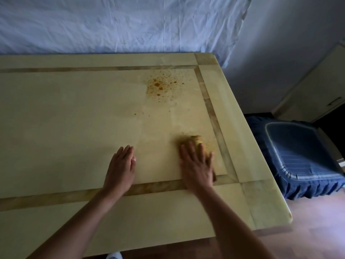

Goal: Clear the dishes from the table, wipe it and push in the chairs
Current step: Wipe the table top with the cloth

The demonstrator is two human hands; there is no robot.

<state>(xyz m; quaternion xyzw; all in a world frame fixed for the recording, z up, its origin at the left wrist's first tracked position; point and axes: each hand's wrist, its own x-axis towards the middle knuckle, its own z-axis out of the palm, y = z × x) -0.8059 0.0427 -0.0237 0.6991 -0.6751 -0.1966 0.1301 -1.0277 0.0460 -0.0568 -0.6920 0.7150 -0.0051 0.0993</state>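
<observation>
A pale wooden table (74, 118) with darker inlay strips fills the view. An orange-brown speckled stain (162, 86) lies near its far right corner. My right hand (197, 165) presses flat on a yellowish cloth or sponge (197, 140) near the table's right side; the cloth shows past my fingertips and is blurred. Fine yellow specks surround it. My left hand (121, 167) rests flat on the tabletop to the left, fingers together, holding nothing. No dishes are in sight.
A chair with a dark blue frilled seat cover (298, 157) stands off the table's right edge. A white sheet (121, 23) hangs behind the table. Wooden floor (317, 221) shows at lower right, a pale cabinet (317, 86) at far right.
</observation>
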